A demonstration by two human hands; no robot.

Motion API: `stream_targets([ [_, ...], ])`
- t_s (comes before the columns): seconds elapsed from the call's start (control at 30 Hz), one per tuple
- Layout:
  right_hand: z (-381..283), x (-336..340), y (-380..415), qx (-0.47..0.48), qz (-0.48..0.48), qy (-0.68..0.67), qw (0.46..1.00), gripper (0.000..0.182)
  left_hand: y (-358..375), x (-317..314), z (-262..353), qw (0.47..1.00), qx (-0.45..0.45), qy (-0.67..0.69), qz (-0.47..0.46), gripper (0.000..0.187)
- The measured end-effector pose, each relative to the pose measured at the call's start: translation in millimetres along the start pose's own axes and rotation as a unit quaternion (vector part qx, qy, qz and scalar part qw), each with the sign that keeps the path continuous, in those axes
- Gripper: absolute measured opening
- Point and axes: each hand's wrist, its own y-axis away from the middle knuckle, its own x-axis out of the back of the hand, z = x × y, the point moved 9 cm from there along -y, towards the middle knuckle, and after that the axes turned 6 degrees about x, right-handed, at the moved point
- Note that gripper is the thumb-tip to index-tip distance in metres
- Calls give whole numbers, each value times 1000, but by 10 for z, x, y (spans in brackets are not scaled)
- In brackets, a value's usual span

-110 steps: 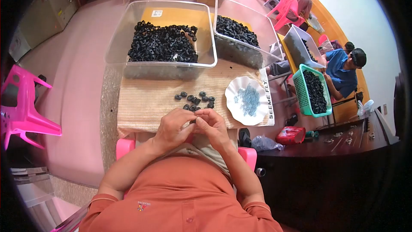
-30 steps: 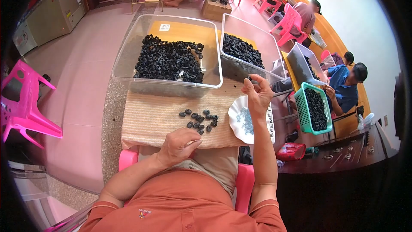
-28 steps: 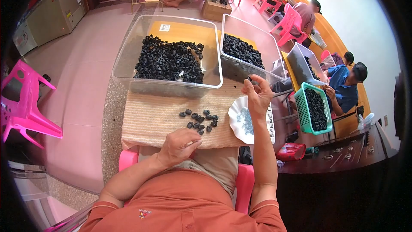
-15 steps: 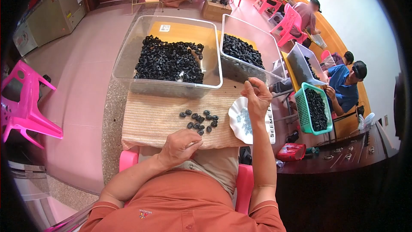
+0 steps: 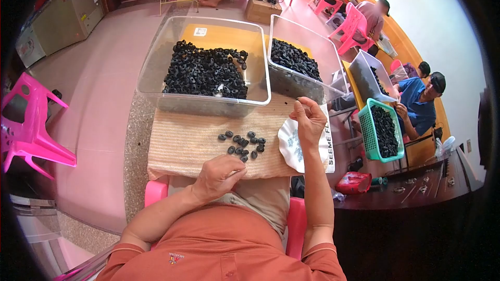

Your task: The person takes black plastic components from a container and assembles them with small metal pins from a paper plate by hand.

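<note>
My left hand (image 5: 219, 177) is closed at the front edge of the cloth-covered table (image 5: 177, 148), its thumb pressed against the curled fingers; whatever it holds is hidden. Just beyond it lies a loose group of small black ring-like parts (image 5: 253, 154) on the striped cloth. Raised above a white scalloped dish (image 5: 288, 138), my right hand (image 5: 311, 125) has thumb and forefinger pinched together. Anything between those fingertips is too small to name. Tiny pale bluish pieces (image 5: 292, 148) lie in the dish, partly covered by my right wrist.
Two clear plastic bins (image 5: 208, 99) (image 5: 297, 79) with many black parts stand at the table's far side. To the right are a green basket (image 5: 371, 135) of black parts and a co-worker in blue (image 5: 418, 99). A pink chair (image 5: 39, 125) stands on the left.
My right hand has shifted slightly, its pinched fingertips a little lower and further left. The left hand stays closed in nearly the same place.
</note>
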Motion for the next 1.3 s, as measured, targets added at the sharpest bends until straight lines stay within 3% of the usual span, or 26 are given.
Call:
stream_targets([
  [0.63,76,2,178,-19,3,17,1000,16,10,-12,3,1000,-14,-6,5,11],
  [0.83,84,-1,228,-34,9,4,999,17,29,-39,-70,999,34,-12,-19,12],
  [0.93,118,22,243,-30,2,15,999,17,1,-11,17,1000,-10,-6,5,11],
  [1.3,52,36,273,-34,0,-2,999,15,-16,2,-12,1000,3,-5,0,11],
])
